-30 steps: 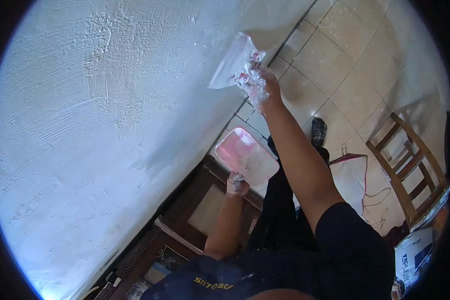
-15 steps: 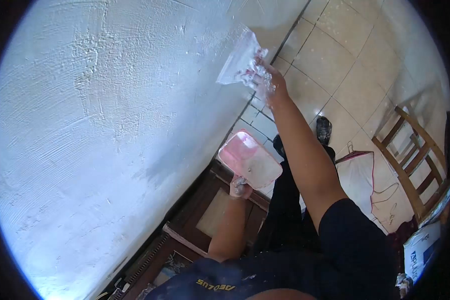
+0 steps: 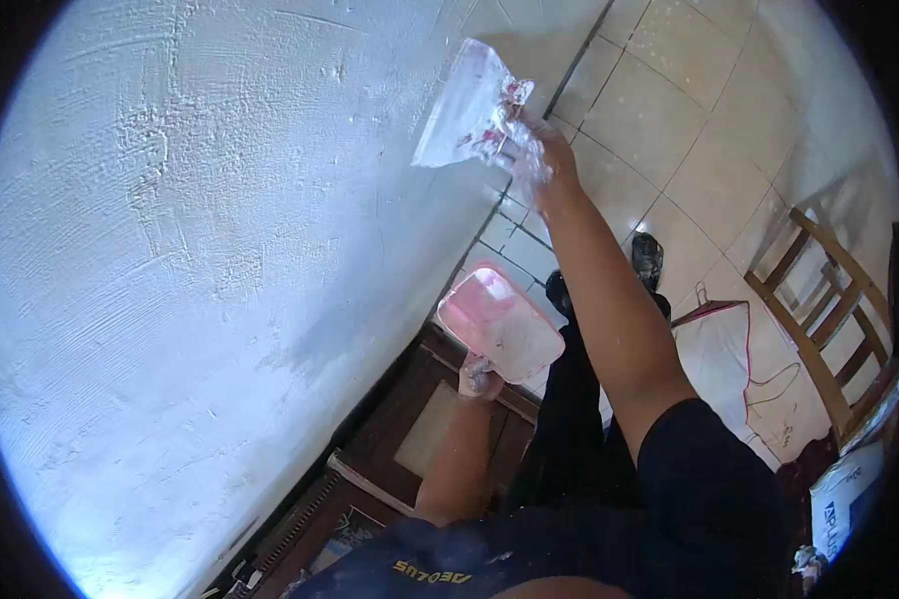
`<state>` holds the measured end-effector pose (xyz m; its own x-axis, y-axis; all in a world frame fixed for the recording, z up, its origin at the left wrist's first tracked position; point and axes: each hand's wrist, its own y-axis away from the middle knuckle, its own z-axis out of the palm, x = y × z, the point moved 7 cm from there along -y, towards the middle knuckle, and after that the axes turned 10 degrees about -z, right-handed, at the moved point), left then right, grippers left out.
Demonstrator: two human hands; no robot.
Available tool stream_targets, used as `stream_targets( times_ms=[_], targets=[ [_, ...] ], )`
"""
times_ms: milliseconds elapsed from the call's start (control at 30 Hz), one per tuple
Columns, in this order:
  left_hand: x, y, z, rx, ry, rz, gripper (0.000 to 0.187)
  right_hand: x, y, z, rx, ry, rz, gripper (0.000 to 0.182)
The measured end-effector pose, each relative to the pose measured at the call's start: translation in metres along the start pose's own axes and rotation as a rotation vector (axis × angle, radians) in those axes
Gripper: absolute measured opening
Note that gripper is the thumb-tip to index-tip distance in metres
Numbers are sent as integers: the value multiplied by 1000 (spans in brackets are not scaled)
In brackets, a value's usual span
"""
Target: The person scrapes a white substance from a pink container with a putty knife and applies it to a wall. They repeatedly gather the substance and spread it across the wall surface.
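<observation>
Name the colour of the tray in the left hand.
Pink, smeared whitish inside; head view.

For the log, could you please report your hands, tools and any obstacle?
Right hand gripping scraper, at wall. Left hand holding pink tray. Chair off right, seemingly clear.

Right hand (image 3: 529, 150), smeared with white paste, has the wide scraper (image 3: 461, 110) up at the rough white wall (image 3: 220, 200); left hand (image 3: 479, 377) grips the pink tub (image 3: 499, 321) by its near end, paste inside, above the dark wooden cabinet (image 3: 459, 429), and a wooden chair (image 3: 827, 319) sits off to the right on the tiles (image 3: 709, 160).
</observation>
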<state>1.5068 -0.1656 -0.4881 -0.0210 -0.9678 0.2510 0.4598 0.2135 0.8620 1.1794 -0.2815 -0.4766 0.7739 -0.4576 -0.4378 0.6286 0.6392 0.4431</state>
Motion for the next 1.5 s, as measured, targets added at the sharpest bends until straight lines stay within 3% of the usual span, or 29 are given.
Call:
stream_targets(
  times_ms=[67, 133, 200, 300, 367, 467, 567, 667, 733, 833, 867, 967, 1067, 1167, 1267, 1400, 1467, 1500],
  targets=[
    [-3, -2, -2, -28, -4, -23, 85, 28, -22, -62, 213, 53, 60, 37],
    [-7, -3, -6, -35, -7, -16, 85, 62, -28, -156, 321, 92, 16, 37],
    [-2, -3, -6, -41, -18, -7, 85, 64, -10, -193, 341, 86, 29, 38],
    [-2, -3, 4, -63, -52, -4, 84, 32, 8, -140, 253, -80, 67, 42],
    [-6, -5, 6, -58, 122, -90, 77, 1, 11, -68, -8, -151, -19, 44],
    [-5, -5, 3, -40, 55, -39, 79, -18, 13, 7, 4, -123, 11, 46],
    [-6, -8, 5, -48, -90, -35, 81, 2, -5, -3, 13, 0, 34, 45],
    [-6, -7, 14, 21, 2, -51, 84, 64, -22, -113, 245, -77, 111, 37],
    [-7, -6, 13, -1, 6, -32, 85, 63, -8, -150, 315, 108, 173, 39],
    [-10, -6, 11, -35, 10, -44, 88, 46, 8, -147, 362, -119, 213, 45],
    [-13, -7, 11, -53, 1, -83, 89, 44, -6, -134, 125, -146, 105, 49],
    [-17, -12, -6, -28, -31, -44, 89, -12, -3, -40, 27, -193, 62, 52],
    [-11, -6, -2, -14, -107, 11, 87, -29, -14, 10, -107, -150, -6, 52],
    [-5, 3, 6, -33, -74, -23, 86, -4, -32, -29, 8, 53, 46, 51],
    [9, 20, 32, -95, -151, -15, 83, 28, -27, -111, 176, -54, 20, 44],
    [19, 36, 42, -8, -120, -47, 82, 10, 29, -123, 429, -127, 208, 38],
    [24, 51, 74, -237, -173, -107, 75, 28, 13, -142, 293, 53, 256, 39],
    [30, 53, 76, -213, -171, -66, 75, 16, 17, -117, 215, 31, 196, 47]
  ],
)
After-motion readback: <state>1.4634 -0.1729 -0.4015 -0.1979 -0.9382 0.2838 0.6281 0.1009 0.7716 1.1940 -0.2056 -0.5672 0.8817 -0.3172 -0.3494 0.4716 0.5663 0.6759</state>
